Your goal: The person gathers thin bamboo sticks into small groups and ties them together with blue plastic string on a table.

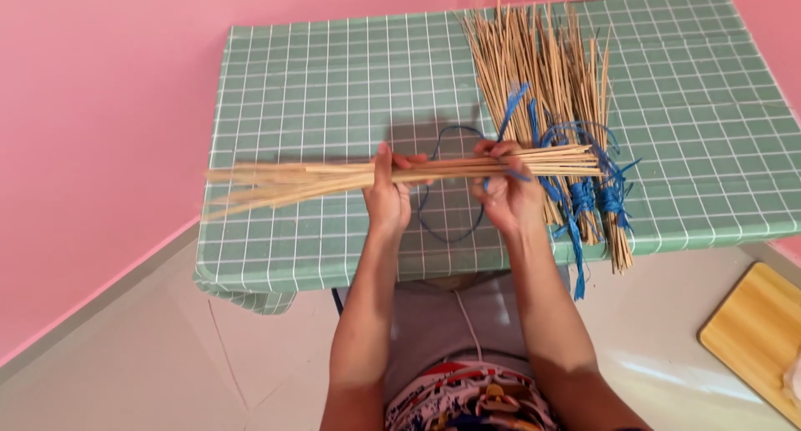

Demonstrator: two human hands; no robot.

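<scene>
Both my hands hold a bundle of thin tan sticks (334,177) level over a table, its splayed end pointing left. My left hand (387,193) grips the bundle near its middle. My right hand (506,189) grips it closer to the tight right end and also pinches a blue plastic string (511,105) that loops down to the tabletop between my hands. To the right lie several more stick bundles (551,80), tied with blue string (594,197) near their lower ends.
The table has a green cloth with a white grid (317,80) and stands against a pink wall (92,131). A light wooden board (755,331) sits low at the right over a pale floor.
</scene>
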